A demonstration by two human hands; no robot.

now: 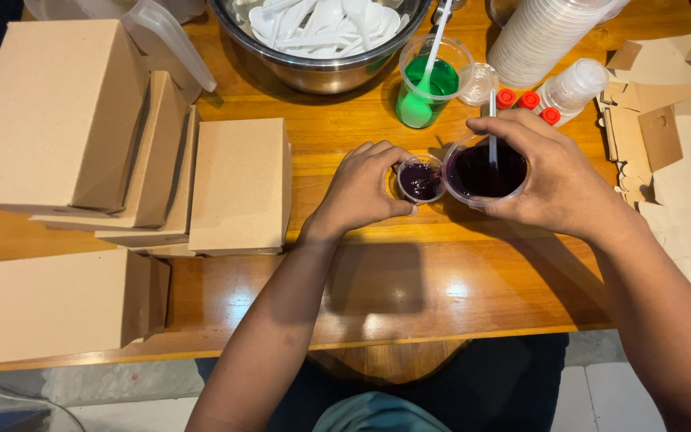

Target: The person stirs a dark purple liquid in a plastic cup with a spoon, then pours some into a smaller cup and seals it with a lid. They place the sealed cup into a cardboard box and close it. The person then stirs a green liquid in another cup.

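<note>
My left hand (361, 190) grips a small clear cup (420, 180) filled with dark purple sauce, resting on the wooden table (377, 280). My right hand (553, 172) holds a larger clear cup (485, 170) of the same dark purple sauce, rim touching the small cup. A white spoon handle (492, 120) stands in the larger cup.
A clear cup of green sauce (428, 84) with a white spoon stands behind. A metal bowl (321, 68) holds white plastic spoons. Closed cardboard boxes (240, 184) are stacked at left, flat cardboard blanks (681, 152) at right. Stacked cups (541, 32) and red-capped bottles (528, 100) lie at back right.
</note>
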